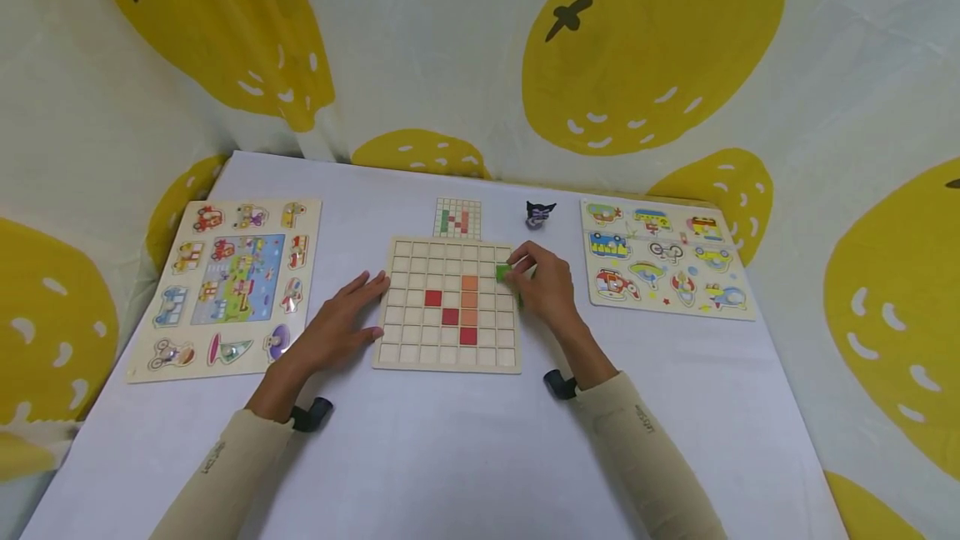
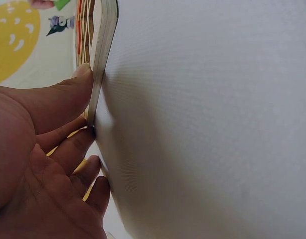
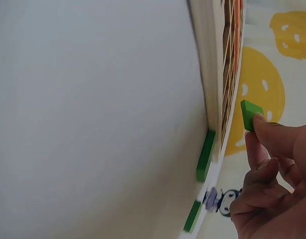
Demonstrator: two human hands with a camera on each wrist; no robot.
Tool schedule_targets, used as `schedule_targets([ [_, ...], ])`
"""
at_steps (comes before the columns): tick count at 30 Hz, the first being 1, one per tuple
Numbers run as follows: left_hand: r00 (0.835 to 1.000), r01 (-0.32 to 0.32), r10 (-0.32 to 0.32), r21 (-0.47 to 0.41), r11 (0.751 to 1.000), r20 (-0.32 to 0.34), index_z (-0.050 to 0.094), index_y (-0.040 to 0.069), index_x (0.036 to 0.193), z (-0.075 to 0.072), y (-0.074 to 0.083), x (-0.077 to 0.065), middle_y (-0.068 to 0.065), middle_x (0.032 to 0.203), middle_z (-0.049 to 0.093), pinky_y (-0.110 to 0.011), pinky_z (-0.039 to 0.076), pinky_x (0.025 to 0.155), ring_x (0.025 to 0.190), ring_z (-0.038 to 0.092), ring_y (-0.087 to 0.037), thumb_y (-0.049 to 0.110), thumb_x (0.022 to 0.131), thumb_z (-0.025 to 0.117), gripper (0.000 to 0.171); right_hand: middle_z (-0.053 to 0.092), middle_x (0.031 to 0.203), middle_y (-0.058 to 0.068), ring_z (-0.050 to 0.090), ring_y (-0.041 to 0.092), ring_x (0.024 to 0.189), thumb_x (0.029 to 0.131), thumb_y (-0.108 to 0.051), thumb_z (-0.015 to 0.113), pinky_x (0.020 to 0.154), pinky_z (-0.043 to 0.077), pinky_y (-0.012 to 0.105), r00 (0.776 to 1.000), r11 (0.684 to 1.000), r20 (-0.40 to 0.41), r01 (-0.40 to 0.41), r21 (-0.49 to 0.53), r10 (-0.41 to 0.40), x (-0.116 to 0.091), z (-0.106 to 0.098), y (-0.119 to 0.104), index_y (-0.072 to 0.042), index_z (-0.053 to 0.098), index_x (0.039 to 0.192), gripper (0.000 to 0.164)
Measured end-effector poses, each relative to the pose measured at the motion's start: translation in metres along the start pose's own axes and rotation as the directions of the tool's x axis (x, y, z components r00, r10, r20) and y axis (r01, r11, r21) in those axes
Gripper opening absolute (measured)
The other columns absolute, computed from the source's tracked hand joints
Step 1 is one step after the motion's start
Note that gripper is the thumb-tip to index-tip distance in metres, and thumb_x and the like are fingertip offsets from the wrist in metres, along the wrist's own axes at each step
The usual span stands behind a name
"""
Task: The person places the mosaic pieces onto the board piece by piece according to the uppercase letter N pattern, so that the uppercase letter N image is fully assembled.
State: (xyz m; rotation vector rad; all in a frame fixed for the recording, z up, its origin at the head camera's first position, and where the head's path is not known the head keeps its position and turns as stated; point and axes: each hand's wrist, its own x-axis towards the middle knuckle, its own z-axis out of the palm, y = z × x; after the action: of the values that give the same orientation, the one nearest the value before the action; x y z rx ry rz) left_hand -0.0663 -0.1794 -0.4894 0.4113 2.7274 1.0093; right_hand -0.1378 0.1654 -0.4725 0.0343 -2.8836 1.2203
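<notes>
A wooden grid board (image 1: 420, 355) lies on the table with three red tiles, among them a middle one (image 1: 450, 317), and a column of orange tiles (image 1: 468, 299) in its cells. My right hand (image 1: 549, 286) pinches a green square tile (image 3: 250, 113) between thumb and finger, raised above the board's upper right part. My left hand (image 1: 337, 325) touches the board's left edge with thumb and fingers extended. Two loose green tiles show in the right wrist view, one tile (image 3: 206, 157) beside the board's right edge and another tile (image 3: 193, 216) farther off.
Behind the board lies a small pattern card (image 1: 457, 219) with coloured squares. A dark toy figurine (image 1: 537, 214) stands right of the card. Vehicle peg puzzles flank the board: a left puzzle (image 1: 197, 257) and a right puzzle (image 1: 645, 298). A fruit-printed curtain (image 1: 442, 48) hangs behind the table.
</notes>
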Motion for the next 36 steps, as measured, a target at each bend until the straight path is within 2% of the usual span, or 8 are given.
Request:
schedule_targets([
  [5,1.000,0.000,0.000,-0.005,1.000,0.003,0.037,0.010,0.166,0.001,0.000,0.001,-0.009,0.175,0.032,-0.067,0.024,0.129,0.165,0.018,-0.040,0.005,0.090,0.082,0.088,0.072,0.088,0.002,0.055,0.021,0.070,0.093,-0.015,0.082,0.065,0.041,0.034,0.999,0.999,0.011,0.030,0.014,-0.030,-0.001,0.013,-0.011,-0.020,0.072,0.101,0.014],
  [14,1.000,-0.001,0.001,0.003,1.000,-0.004,0.038,0.010,0.165,0.002,0.001,0.001,-0.010,0.174,0.033,-0.068,0.025,0.128,0.165,0.019,-0.041,0.006,0.090,0.082,0.088,0.073,0.086,-0.002,0.056,0.018,0.061,0.092,-0.019,0.083,0.057,0.040,0.032,0.994,0.996,0.083,0.067,0.052,-0.071,-0.002,0.033,-0.035,-0.021,0.072,0.098,0.013],
  [19,1.000,-0.016,0.016,0.004,1.000,-0.017,0.040,0.008,0.164,0.002,0.003,0.001,-0.012,0.174,0.035,-0.068,0.026,0.128,0.164,0.021,-0.042,0.005,0.090,0.082,0.086,0.072,0.085,-0.004,0.061,0.018,0.068,0.092,-0.020,0.084,0.059,0.043,0.033,0.992,0.995,0.098,0.075,0.073,-0.082,-0.003,0.043,-0.048,-0.022,0.073,0.097,0.012],
  [25,1.000,-0.002,0.002,0.014,1.000,-0.010,0.040,0.010,0.164,0.000,0.004,0.001,-0.011,0.174,0.034,-0.068,0.026,0.128,0.164,0.021,-0.042,0.005,0.091,0.082,0.085,0.072,0.083,-0.008,0.067,0.014,0.083,0.091,-0.021,0.084,0.066,0.049,0.032,0.990,0.997,0.126,0.057,0.045,-0.062,-0.003,0.055,-0.061,-0.023,0.073,0.094,0.011],
  [36,1.000,-0.014,0.014,-0.004,1.000,-0.018,0.040,0.008,0.164,0.001,0.002,0.000,-0.012,0.173,0.035,-0.069,0.026,0.127,0.164,0.021,-0.043,0.004,0.089,0.082,0.086,0.072,0.081,-0.008,0.067,0.013,0.077,0.092,-0.023,0.084,0.061,0.050,0.033,0.981,0.999,0.190,0.032,-0.031,-0.026,0.002,0.070,-0.083,-0.023,0.074,0.094,0.010],
])
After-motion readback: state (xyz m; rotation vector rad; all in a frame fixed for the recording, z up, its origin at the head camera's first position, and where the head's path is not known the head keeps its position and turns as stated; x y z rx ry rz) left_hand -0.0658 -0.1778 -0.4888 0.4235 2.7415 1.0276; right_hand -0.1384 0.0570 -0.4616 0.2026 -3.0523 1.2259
